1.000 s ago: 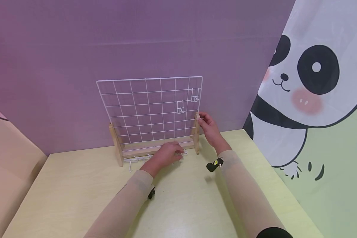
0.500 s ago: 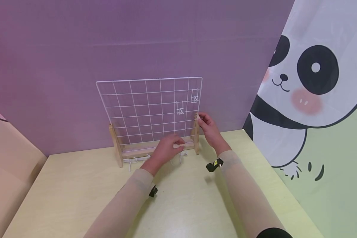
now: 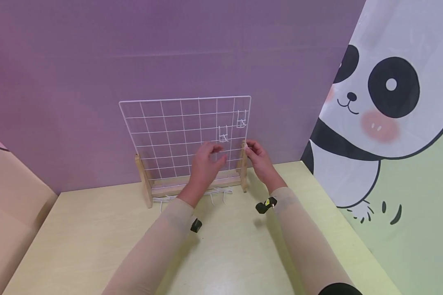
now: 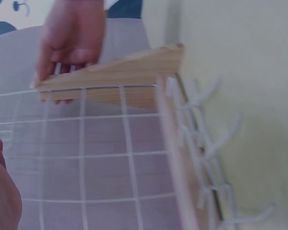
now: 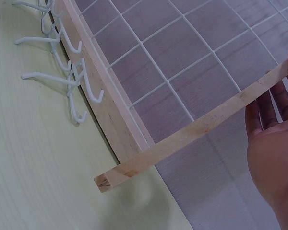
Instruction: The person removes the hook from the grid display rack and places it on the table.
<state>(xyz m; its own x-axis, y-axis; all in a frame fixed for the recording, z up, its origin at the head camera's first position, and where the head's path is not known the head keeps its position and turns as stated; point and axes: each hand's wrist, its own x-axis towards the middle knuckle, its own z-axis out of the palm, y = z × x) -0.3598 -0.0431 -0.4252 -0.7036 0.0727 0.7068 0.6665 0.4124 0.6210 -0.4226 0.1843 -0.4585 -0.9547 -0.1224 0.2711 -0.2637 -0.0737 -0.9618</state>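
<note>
A white wire grid panel (image 3: 184, 141) stands in a wooden stand (image 3: 145, 180) against the purple backdrop. Two white hooks hang on its right part, an upper hook (image 3: 241, 122) and a lower hook (image 3: 223, 137). My left hand (image 3: 203, 166) is in front of the grid, below the lower hook. Its thumb and fingers are apart, with nothing seen between them. At the right post, my right hand (image 3: 260, 159) pinches the top of the wooden upright (image 5: 206, 122). Several loose white hooks (image 5: 74, 79) lie in a row along the stand's front, partly behind my left forearm.
The pale wooden table (image 3: 221, 250) extends in front of the stand. Close behind the grid rises the purple backdrop (image 3: 184, 49). A panda picture (image 3: 387, 123) covers the wall on the right.
My left hand has risen from the loose hooks on the table to the middle of the grid, uncovering the hooks at the right end. My right hand stays on the upright.
</note>
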